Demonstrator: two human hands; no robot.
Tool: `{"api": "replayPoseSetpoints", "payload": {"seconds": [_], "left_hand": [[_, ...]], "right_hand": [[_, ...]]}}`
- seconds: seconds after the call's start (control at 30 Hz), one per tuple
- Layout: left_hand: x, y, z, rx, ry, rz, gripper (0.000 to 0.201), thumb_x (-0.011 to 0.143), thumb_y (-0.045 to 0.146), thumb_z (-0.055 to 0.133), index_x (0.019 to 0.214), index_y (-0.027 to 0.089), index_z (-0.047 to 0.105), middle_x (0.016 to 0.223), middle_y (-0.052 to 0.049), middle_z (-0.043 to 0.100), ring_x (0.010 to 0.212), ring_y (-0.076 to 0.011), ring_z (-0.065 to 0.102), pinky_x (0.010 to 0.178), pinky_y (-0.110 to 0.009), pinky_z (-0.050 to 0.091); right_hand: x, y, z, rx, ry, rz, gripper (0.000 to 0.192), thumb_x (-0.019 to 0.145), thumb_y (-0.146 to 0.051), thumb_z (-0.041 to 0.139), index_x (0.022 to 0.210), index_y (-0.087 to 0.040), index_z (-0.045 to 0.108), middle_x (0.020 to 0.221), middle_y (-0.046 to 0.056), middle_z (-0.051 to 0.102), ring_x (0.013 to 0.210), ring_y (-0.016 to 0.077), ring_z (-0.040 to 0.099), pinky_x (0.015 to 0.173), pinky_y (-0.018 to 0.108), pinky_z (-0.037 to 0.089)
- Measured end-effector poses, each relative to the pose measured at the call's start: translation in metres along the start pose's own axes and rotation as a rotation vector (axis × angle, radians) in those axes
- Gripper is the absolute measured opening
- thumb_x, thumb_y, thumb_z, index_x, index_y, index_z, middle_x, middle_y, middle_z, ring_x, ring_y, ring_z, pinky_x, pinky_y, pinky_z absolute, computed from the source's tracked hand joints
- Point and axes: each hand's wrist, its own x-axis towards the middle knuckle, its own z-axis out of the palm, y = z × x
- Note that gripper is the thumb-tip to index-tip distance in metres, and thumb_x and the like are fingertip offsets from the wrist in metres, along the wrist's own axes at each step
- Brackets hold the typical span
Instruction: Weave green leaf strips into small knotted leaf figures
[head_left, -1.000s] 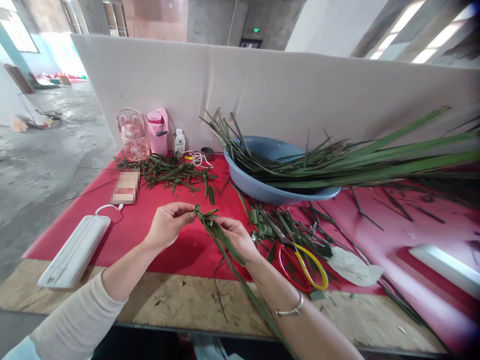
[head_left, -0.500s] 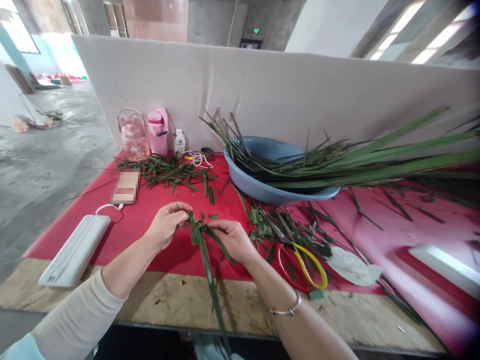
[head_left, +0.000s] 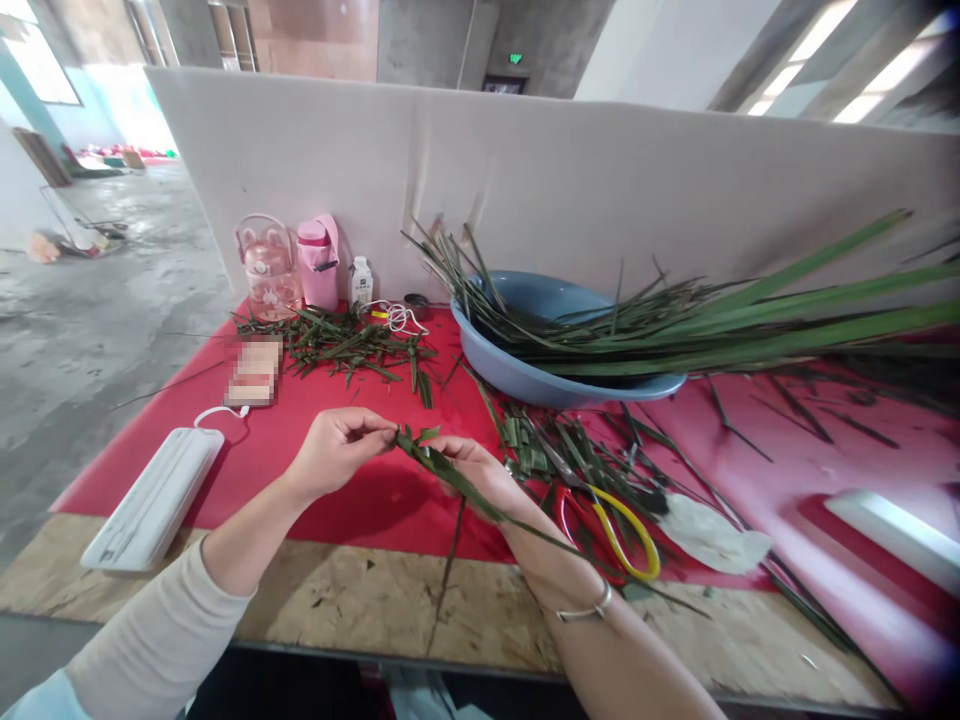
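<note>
A folded green leaf strip point(head_left: 457, 478) is held between my two hands above the red table cover. Its long end runs right, across my right wrist and forearm. My left hand point(head_left: 330, 450) pinches the knotted left end with thumb and forefinger. On the other side, my right hand point(head_left: 476, 470) is closed on the leaf close to the knot; its fingertips are partly hidden behind the strip. Scissors point(head_left: 626, 535) with one red and one yellow handle lie to the right of my right hand, their blades among cut leaf pieces point(head_left: 525, 440).
A blue basin point(head_left: 517, 375) full of long leaves point(head_left: 720, 325) stands at the back. Leaf scraps point(head_left: 337, 345) lie at back left, before a pink jug point(head_left: 270, 280), a pink bottle point(head_left: 319, 270) and a white bottle point(head_left: 361, 282). A white power bank point(head_left: 154, 500) sits at left.
The leaf's long end has swung from hanging down toward the table edge to lying rightward over my right forearm. My left hand has shifted slightly right, and the knot has turned.
</note>
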Motion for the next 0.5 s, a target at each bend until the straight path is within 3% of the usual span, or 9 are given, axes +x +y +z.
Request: {"api": "replayPoseSetpoints", "payload": {"seconds": [0.13, 0.2, 0.33, 0.4, 0.5], "left_hand": [[0.001, -0.002, -0.002, -0.144, -0.072, -0.15, 0.012, 0.063, 0.023, 0.065, 0.062, 0.011, 0.061, 0.05, 0.0, 0.058, 0.044, -0.0066, 0.05, 0.047, -0.019, 0.042], [0.002, -0.004, 0.0, -0.253, -0.082, -0.16, 0.013, 0.062, 0.02, 0.066, 0.071, 0.013, 0.06, 0.05, 0.003, 0.055, 0.042, -0.0054, 0.048, 0.045, -0.018, 0.041], [0.004, -0.007, 0.002, -0.519, -0.042, -0.205, 0.035, 0.068, 0.024, 0.061, 0.102, 0.019, 0.054, 0.056, 0.005, 0.054, 0.044, -0.0058, 0.048, 0.043, -0.017, 0.04], [0.004, -0.01, 0.004, -0.672, -0.031, -0.271, 0.031, 0.073, 0.028, 0.054, 0.102, 0.017, 0.056, 0.063, 0.001, 0.057, 0.052, -0.0078, 0.052, 0.049, -0.02, 0.044], [0.004, -0.017, 0.012, -0.834, -0.107, -0.306, 0.025, 0.069, 0.022, 0.053, 0.091, 0.014, 0.062, 0.075, -0.004, 0.061, 0.068, -0.0124, 0.056, 0.061, -0.025, 0.046]], "right_hand": [[-0.001, -0.001, 0.003, -0.109, -0.067, -0.006, 0.019, 0.055, -0.024, 0.072, 0.065, -0.011, 0.062, 0.063, 0.0, 0.059, 0.052, 0.006, 0.049, 0.049, 0.018, 0.034], [-0.001, 0.0, 0.005, -0.177, -0.109, 0.005, 0.019, 0.055, -0.021, 0.071, 0.068, -0.01, 0.063, 0.066, 0.001, 0.06, 0.057, 0.0068, 0.05, 0.054, 0.018, 0.036], [-0.004, 0.001, 0.011, -0.064, -0.099, 0.053, 0.019, 0.061, -0.024, 0.068, 0.073, -0.014, 0.057, 0.056, -0.004, 0.052, 0.043, 0.0033, 0.039, 0.04, 0.016, 0.026], [-0.005, 0.001, 0.013, 0.041, -0.093, 0.075, 0.021, 0.063, -0.028, 0.065, 0.074, -0.017, 0.052, 0.052, -0.006, 0.048, 0.038, 0.0034, 0.033, 0.034, 0.016, 0.019], [-0.006, 0.002, 0.016, 0.201, -0.061, 0.098, 0.026, 0.063, -0.033, 0.064, 0.065, -0.018, 0.043, 0.044, -0.009, 0.037, 0.035, 0.0034, 0.024, 0.032, 0.015, 0.011]]}}
